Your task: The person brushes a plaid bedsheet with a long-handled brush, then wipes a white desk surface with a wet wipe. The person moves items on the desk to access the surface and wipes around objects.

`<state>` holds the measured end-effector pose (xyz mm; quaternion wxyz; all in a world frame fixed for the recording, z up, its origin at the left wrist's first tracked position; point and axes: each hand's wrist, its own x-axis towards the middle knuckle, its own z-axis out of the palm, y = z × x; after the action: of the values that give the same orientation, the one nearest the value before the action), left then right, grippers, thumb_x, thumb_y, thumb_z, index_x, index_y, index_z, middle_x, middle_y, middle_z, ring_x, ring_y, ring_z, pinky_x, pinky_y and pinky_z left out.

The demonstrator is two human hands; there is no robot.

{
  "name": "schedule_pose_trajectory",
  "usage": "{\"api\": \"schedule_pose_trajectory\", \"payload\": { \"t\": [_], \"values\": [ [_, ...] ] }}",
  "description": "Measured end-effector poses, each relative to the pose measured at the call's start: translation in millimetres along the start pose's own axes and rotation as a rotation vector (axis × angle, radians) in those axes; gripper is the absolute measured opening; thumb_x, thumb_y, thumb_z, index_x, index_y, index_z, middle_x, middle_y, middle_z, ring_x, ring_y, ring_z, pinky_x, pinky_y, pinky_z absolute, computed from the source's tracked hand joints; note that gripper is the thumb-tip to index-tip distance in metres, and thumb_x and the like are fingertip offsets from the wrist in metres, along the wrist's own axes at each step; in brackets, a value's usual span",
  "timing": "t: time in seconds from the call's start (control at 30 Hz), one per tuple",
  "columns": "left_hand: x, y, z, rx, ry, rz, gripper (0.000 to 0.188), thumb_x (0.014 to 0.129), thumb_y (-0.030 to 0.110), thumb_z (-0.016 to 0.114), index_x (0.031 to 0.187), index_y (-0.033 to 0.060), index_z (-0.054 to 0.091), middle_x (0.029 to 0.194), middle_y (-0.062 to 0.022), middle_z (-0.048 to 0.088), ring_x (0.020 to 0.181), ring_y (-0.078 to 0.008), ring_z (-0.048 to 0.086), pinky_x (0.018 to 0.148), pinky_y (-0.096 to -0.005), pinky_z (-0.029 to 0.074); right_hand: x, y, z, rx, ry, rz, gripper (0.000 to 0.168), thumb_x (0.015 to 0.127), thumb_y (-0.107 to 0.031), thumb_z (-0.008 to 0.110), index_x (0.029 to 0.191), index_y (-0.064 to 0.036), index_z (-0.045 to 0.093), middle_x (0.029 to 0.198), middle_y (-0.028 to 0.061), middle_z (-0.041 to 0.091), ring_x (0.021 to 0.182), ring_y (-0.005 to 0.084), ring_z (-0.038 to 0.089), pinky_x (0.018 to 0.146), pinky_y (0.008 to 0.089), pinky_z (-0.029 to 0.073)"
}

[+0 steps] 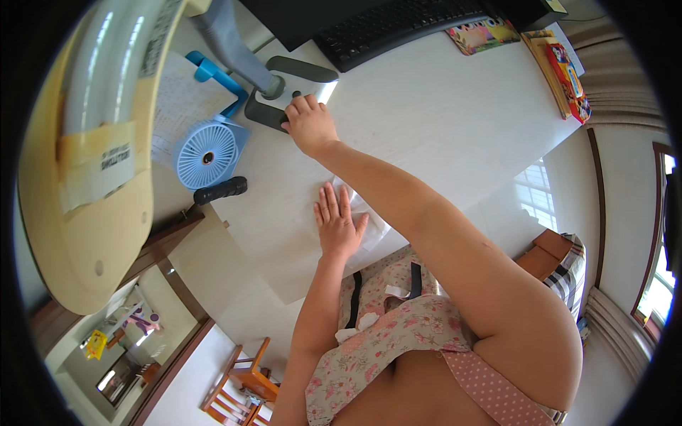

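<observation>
My right hand (311,125) reaches across to the white and dark grey base (290,88) of a desk lamp. Its fingers curl down at the base's near edge, beside dark knobs; whether they grip one is hidden. My left hand (338,223) lies palm down on the white desk (410,122), its fingers apart. Under and beside that palm is a crumpled, translucent white sheet (373,226), partly covered by my right forearm. The lamp's grey arm (234,45) rises from the base, and its cream head (101,234) with fluorescent tubes looms large at the left.
A light blue fan (208,157), a black handle-like object (221,190) and a blue clip holder (221,80) with a written paper stand left of the base. Behind are a black keyboard (399,29) and a colourful mat (482,37). A red packet (570,85) lies at the far right corner.
</observation>
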<state>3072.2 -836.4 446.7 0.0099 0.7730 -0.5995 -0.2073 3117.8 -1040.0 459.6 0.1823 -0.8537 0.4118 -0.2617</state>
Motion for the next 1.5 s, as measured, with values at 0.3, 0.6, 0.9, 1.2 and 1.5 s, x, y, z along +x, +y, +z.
{"api": "schedule_pose_trajectory", "payload": {
  "t": [0.3,0.6,0.9,1.2,1.5],
  "values": [
    [22.1,15.5,1.8,0.07,0.08,-0.021,0.077,0.084,0.039,0.053,0.141,-0.0008,0.02,0.147,-0.0267,0.009,0.138,-0.0407,0.005,0.111,-0.051,0.006,-37.9,13.8,-7.6,0.101,-0.021,-0.161,0.018,0.078,-0.012,0.053,0.095,-0.006,0.054,0.102,0.0091,0.051,0.104,0.0253,0.047,0.078,0.0335,0.048],
    [46.2,47.8,13.1,0.115,0.221,-0.066,0.077,0.087,0.042,0.044,0.141,-0.0053,0.015,0.148,-0.0264,0.007,0.139,-0.0397,0.001,0.111,-0.0506,0.006,-98.6,61.8,-97.0,0.619,-0.111,0.491,0.021,0.084,-0.002,0.054,0.104,-0.004,0.051,0.1,0.014,0.054,0.093,0.0346,0.055,0.077,0.0397,0.048],
    [104.5,138.1,10.9,0.094,0.227,0.112,0.078,0.086,0.045,0.046,0.141,-0.0028,0.019,0.148,-0.0246,0.012,0.139,-0.0361,0.009,0.111,-0.048,0.008,-250.0,209.4,-233.9,-0.03,0.297,0.867,0.024,0.082,-0.005,0.059,0.106,-0.003,0.056,0.094,0.0143,0.055,0.08,0.0323,0.058,0.068,0.0379,0.048],
    [114.1,142.3,10.5,0.115,0.245,0.115,0.078,0.085,0.044,0.046,0.143,0.0008,0.018,0.149,-0.0221,0.014,0.139,-0.035,0.011,0.111,-0.0484,0.009,-210.3,246.3,-240.1,-0.209,0.19,0.625,0.019,0.08,-0.006,0.062,0.099,-0.002,0.059,0.082,0.0148,0.051,0.068,0.0313,0.054,0.061,0.0364,0.045],
    [114.7,144.2,10.8,0.113,0.25,0.12,0.078,0.084,0.043,0.048,0.142,0.0004,0.019,0.148,-0.023,0.016,0.138,-0.0356,0.014,0.11,-0.0494,0.011,-218.5,244.0,-240.3,-0.192,0.109,0.67,0.021,0.079,-0.003,0.061,0.099,0.0,0.057,0.083,0.0145,0.048,0.074,0.0322,0.053,0.063,0.039,0.045]
  ]
}}
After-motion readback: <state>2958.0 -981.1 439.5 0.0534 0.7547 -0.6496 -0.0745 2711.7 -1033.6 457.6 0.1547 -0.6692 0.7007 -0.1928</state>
